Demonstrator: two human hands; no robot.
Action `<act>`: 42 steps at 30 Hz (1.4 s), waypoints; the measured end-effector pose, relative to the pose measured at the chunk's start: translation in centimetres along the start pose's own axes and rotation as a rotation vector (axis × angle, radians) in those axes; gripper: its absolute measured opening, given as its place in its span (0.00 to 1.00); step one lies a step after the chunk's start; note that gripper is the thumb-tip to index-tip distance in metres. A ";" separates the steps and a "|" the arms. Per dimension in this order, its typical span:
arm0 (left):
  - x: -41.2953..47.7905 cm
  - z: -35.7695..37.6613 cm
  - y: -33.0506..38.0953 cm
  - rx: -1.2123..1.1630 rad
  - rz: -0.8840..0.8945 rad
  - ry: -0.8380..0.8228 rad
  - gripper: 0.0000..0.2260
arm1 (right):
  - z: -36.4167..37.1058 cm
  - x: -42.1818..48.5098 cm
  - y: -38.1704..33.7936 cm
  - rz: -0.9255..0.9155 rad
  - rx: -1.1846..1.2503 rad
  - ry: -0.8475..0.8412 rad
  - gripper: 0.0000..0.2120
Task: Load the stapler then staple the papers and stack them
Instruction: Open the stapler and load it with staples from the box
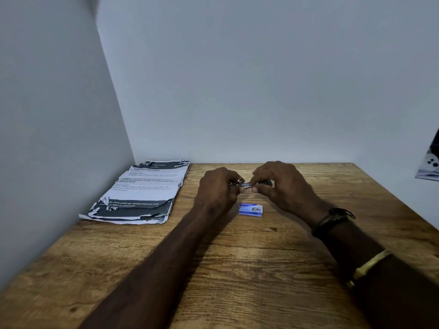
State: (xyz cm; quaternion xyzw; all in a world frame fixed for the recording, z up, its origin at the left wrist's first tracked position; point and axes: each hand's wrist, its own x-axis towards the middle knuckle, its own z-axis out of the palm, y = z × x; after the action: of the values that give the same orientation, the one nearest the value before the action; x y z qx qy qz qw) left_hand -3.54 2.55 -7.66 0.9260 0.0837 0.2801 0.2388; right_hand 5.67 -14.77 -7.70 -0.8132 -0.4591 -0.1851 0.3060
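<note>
Hands meet at the middle of the frame, above the wooden worktop [237, 269]: the left hand [218, 188] and right hand [282, 184] both pinch a small metal stapler [247, 184] between their fingertips. Just below them a blue staple box [251, 209] lies flat. Papers [140, 193] with torn edges sit stacked at the left, against the wall.
</note>
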 end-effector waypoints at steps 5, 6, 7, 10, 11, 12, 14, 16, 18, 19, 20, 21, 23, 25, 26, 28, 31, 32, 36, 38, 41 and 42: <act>0.3 -0.1 -0.6 -0.058 -0.038 0.013 0.09 | -0.4 -0.2 0.7 0.066 0.070 0.044 0.05; 0.4 -0.1 -0.7 -0.067 -0.043 0.014 0.09 | -0.5 -0.1 0.8 0.088 0.083 0.044 0.05; 0.4 -0.1 -0.8 -0.080 -0.046 0.014 0.08 | -0.5 -0.1 0.9 0.108 0.096 0.044 0.04; 0.4 0.0 -1.0 -0.111 -0.042 0.007 0.09 | -0.7 0.1 0.8 0.146 0.103 0.047 0.04; 0.4 0.1 -1.0 -0.134 -0.039 0.014 0.10 | -0.7 0.1 0.8 0.153 0.096 0.050 0.04; 0.3 0.1 -1.0 -0.176 -0.042 0.028 0.11 | -0.8 0.1 0.7 0.157 0.091 0.055 0.04; 0.3 0.1 -1.2 -0.273 -0.053 0.058 0.12 | -1.0 0.2 0.6 0.156 0.094 0.076 0.04; 0.3 0.1 -1.2 -0.317 -0.031 0.085 0.09 | -1.2 0.2 0.6 0.160 0.106 0.095 0.03; 0.4 0.2 -1.3 -0.322 -0.003 0.114 0.05 | -1.2 0.2 0.7 0.163 0.113 0.105 0.03; 0.4 0.2 -1.3 -0.325 0.000 0.119 0.04 | -1.2 0.2 0.8 0.162 0.116 0.108 0.03; 0.4 0.3 -1.3 -0.326 -0.005 0.117 0.03 | -1.1 0.2 0.8 0.159 0.119 0.110 0.03; 0.3 0.3 -1.3 -0.319 -0.009 0.107 0.03 | -1.1 0.2 0.7 0.151 0.120 0.111 0.04; 0.3 0.5 -1.3 -0.274 0.000 0.064 0.03 | -1.0 0.3 0.6 0.132 0.126 0.112 0.04; 0.2 0.5 -1.3 -0.222 0.017 0.021 0.05 | -0.8 0.3 0.4 0.120 0.137 0.114 0.05; 0.2 0.4 -1.2 -0.196 0.024 0.007 0.06 | -0.8 0.3 0.4 0.118 0.139 0.115 0.05; 0.0 0.2 -1.0 -0.126 0.050 0.000 0.08 | -0.7 0.3 0.5 0.121 0.142 0.115 0.05; -0.2 0.0 -0.7 -0.057 0.077 0.016 0.08 | -0.7 0.4 0.5 0.134 0.142 0.121 0.05; -0.3 0.0 -0.6 -0.039 0.085 0.020 0.07 | -0.7 0.4 0.6 0.136 0.141 0.124 0.05; -0.3 -0.1 -0.4 0.023 0.106 0.004 0.07 | -0.7 0.4 0.5 0.142 0.138 0.119 0.05; -0.1 -0.1 -0.4 0.028 0.115 -0.021 0.09 | -0.6 0.4 0.5 0.151 0.132 0.112 0.04; 0.0 -0.1 -0.5 -0.001 0.113 -0.062 0.10 | -0.6 0.4 0.5 0.167 0.132 0.109 0.04; 0.0 -0.1 -0.6 -0.018 0.105 -0.070 0.10 | -0.6 0.4 0.5 0.174 0.136 0.111 0.04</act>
State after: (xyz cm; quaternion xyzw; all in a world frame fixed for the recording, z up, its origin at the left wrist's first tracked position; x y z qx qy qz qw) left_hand -3.59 3.12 -7.83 0.9362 0.0238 0.2602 0.2350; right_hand 6.31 -15.16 -7.18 -0.8158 -0.3806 -0.1713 0.4003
